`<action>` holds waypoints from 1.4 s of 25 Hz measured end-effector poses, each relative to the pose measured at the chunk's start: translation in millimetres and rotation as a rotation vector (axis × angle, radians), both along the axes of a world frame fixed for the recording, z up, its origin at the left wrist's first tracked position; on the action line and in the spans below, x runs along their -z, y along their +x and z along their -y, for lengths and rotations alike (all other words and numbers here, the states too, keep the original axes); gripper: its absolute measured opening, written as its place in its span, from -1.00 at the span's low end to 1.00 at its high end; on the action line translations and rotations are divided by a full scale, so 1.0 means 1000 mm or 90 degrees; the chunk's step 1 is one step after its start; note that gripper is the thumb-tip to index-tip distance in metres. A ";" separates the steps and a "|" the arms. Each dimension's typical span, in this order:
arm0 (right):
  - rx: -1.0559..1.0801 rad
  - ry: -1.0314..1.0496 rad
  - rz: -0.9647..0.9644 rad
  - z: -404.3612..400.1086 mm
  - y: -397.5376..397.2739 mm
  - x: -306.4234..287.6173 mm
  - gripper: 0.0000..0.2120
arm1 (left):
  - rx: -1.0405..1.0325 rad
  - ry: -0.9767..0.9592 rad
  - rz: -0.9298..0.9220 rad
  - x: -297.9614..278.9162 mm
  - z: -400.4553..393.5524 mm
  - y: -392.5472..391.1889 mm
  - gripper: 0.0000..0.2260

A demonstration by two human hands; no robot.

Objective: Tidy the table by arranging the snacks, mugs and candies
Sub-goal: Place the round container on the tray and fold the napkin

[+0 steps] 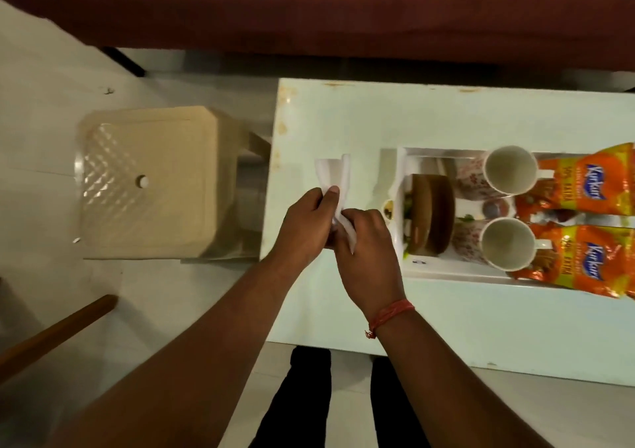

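I have both hands over the left end of the pale mint-green rectangular surface (446,310), and between them is one piece of thin white tissue paper (335,176). My left hand (302,224) pinches it with the thumb on top, and my right hand (367,258) closes its grip on the lower part of the same sheet, so each grip is narrow and holding the paper. The upper part of the sheet stands free above my fingers, folded lengthwise. One red thread band (390,313) circles my right wrist.

To the right of my hands sits one white rectangular tray (457,274). In it I count two white ceramic mugs with a floral pattern, the far mug (510,169) and the near mug (507,243), both lying with their open mouths toward me and their handles pointing right. Beside them, at the tray's left end, is one round brown wooden box (431,217) tilted on edge. Between the mugs lies one small wrapped candy (494,209), blurred. Two orange Kurkure snack packets lie side by side across the tray's right end, the far packet (594,186) and the near packet (591,262), touching the mug handles.

On the floor left of the surface stands one beige plastic stool (147,179). One brown wooden stick (58,331) crosses the lower left corner.
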State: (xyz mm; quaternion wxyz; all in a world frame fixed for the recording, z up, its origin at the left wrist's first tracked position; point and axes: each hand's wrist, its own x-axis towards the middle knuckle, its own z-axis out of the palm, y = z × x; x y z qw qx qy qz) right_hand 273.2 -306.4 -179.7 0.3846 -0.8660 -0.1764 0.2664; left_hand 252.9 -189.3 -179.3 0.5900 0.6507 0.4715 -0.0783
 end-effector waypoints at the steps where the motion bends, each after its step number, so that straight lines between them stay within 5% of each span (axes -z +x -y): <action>1: -0.019 0.002 0.021 0.018 0.007 -0.003 -0.78 | 0.036 0.029 -0.008 -0.004 0.017 0.010 -0.62; 6: -0.060 -0.054 0.086 0.101 0.040 -0.008 -0.68 | 0.173 0.122 -0.059 -0.015 0.090 0.059 -0.50; 14: 0.040 -0.070 0.084 0.150 0.054 0.002 -0.72 | 0.348 0.438 -0.005 -0.008 0.116 0.128 -0.68; 19: 0.073 -0.128 0.057 0.144 0.048 0.017 -0.80 | 0.357 0.442 -0.027 0.017 0.114 0.140 -0.80; 26: 0.158 -0.140 0.014 0.137 0.041 0.032 -0.80 | 0.451 0.563 -0.060 0.036 0.117 0.147 -0.72; 35: 0.123 -0.147 0.017 0.150 0.027 0.037 -0.57 | 0.431 0.582 -0.057 0.035 0.103 0.109 -0.56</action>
